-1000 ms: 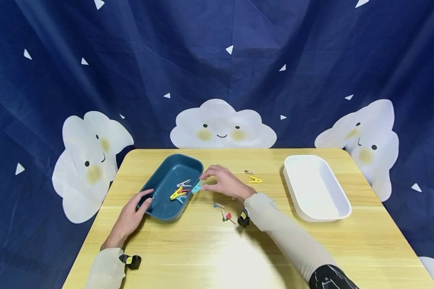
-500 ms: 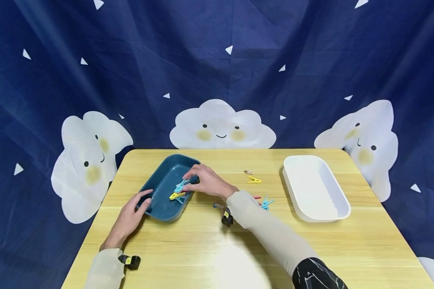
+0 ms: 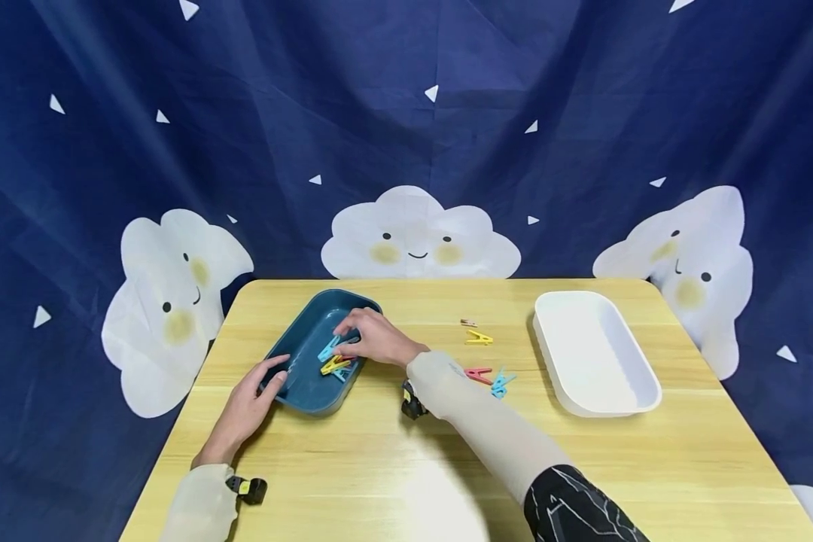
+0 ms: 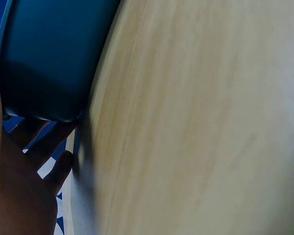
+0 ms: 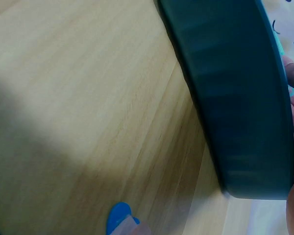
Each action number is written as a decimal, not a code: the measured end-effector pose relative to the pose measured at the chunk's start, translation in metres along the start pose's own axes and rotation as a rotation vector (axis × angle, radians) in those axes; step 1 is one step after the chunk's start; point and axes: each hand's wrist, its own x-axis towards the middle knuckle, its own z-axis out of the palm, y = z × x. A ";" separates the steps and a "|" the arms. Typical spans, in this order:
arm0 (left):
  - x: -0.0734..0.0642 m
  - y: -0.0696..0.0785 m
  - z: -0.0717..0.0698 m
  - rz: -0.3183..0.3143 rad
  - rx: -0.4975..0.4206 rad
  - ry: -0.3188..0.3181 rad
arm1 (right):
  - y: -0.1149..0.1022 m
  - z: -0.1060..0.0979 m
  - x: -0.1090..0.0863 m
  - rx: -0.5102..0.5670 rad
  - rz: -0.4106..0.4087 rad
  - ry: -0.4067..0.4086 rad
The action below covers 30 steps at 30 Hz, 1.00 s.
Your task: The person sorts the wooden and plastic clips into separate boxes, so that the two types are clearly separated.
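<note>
My left hand [image 3: 247, 406] holds the near left corner of a dark teal bin [image 3: 286, 342], thumb and index finger over the rim. In the left wrist view, other fingers [image 4: 51, 139] lie against its outer end wall. My right hand [image 3: 379, 339] reaches over the bin's right side and pinches a light blue clothespin [image 3: 328, 348] inside it. Just below that lie a yellow clothespin [image 3: 333, 366] and another blue clothespin [image 3: 342, 374], with a bit of red beside them. In the right wrist view the bin's side wall [image 5: 230, 98] hides most of the right hand.
Right of the right forearm lie a red clothespin [image 3: 478, 375], a blue clothespin [image 3: 501, 384], a yellow clothespin [image 3: 479, 338] and a small wooden clip [image 3: 469, 323]. A white bin [image 3: 543, 354] stands at the table's right. A small clip with a blue top [image 5: 118, 214] shows on the table.
My right hand has moved left over the bin's right rim, carrying the light blue clothespin down among the others inside. The left hand stays at the bin's corner.
</note>
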 end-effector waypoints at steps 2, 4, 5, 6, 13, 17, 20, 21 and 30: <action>-0.001 0.000 0.001 -0.001 0.001 0.000 | 0.001 0.001 0.003 -0.020 -0.003 0.000; -0.001 -0.001 0.001 -0.003 0.003 0.001 | 0.001 0.002 0.007 -0.044 -0.004 -0.003; -0.001 -0.001 0.001 -0.002 0.003 0.000 | 0.001 0.002 0.008 -0.057 -0.003 -0.005; -0.001 -0.001 0.002 -0.002 0.004 -0.001 | 0.000 0.003 0.010 -0.073 0.000 -0.009; -0.001 0.001 0.001 -0.001 0.008 -0.005 | -0.009 0.007 0.015 -0.240 0.021 -0.040; 0.000 0.003 0.001 -0.003 0.008 -0.003 | -0.012 0.010 0.017 -0.299 0.007 -0.042; 0.000 0.004 0.001 -0.005 0.011 -0.001 | -0.012 0.010 0.016 -0.285 0.006 -0.034; 0.000 0.004 0.001 -0.006 0.013 -0.001 | -0.011 0.010 0.016 -0.271 0.008 -0.031; 0.000 0.004 0.000 -0.010 0.004 -0.002 | -0.008 0.000 0.007 -0.101 0.042 0.030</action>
